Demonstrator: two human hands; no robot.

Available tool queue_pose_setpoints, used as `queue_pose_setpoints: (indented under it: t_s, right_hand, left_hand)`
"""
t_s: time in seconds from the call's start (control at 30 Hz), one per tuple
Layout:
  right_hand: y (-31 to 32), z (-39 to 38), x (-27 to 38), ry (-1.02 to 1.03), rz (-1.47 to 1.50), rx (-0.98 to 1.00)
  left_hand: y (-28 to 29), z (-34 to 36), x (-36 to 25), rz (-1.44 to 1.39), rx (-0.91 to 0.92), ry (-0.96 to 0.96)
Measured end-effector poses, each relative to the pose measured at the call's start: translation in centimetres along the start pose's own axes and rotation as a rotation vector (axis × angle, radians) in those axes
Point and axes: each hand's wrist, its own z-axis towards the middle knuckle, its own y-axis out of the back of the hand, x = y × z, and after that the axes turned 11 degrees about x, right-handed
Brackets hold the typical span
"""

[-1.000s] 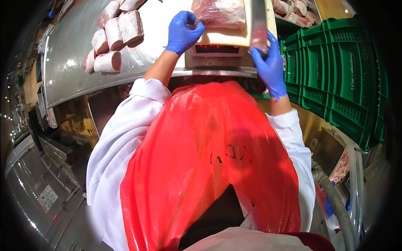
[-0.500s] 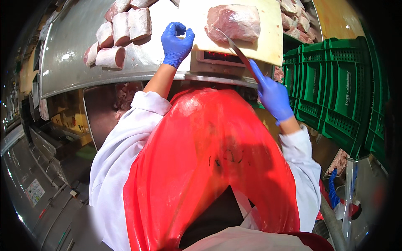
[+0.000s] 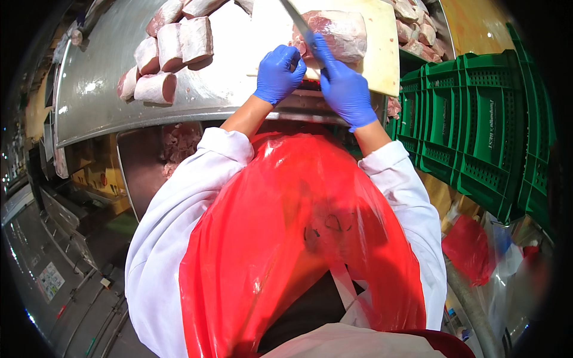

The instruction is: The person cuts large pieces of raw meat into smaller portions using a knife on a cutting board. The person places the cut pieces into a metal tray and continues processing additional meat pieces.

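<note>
My right hand (image 3: 347, 92), in a blue glove, is closed round the blue handle of a knife (image 3: 296, 16). The blade points away and to the left, passing above the left end of a block of raw meat (image 3: 340, 34). This pale pink block with a whitish fat side lies on a cream cutting board (image 3: 381, 65). My left hand (image 3: 277, 74), also gloved in blue, is closed with curled fingers at the block's near left corner. Whether its fingertips pinch the meat is hidden. Part of a red-lit display (image 3: 309, 85) shows below the board, mostly covered by my hands.
Several cut meat blocks (image 3: 171, 46) stand on the steel table (image 3: 95, 89) at the left. More meat pieces (image 3: 421, 33) fill a container at the far right. Green crates (image 3: 471, 119) stand close on my right. Below the table's edge, a tray (image 3: 140, 161) holds meat scraps.
My left hand has moved right to the meat block. My right hand has moved left and up, swinging the knife from the block's near edge to above its left end.
</note>
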Motion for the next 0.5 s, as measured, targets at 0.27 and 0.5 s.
queue_pose_setpoints:
  t_s: [0.27, 0.5]
  right_hand:
    - [6.1, -7.8, 0.5, -0.109, -0.308, 0.543]
    - [9.3, -13.0, -0.5, -0.178, -0.076, 0.527]
  left_hand:
    - [2.3, -0.7, 2.2, -0.035, 0.013, 0.101]
    - [6.9, 1.7, 7.3, -0.034, 0.142, 0.242]
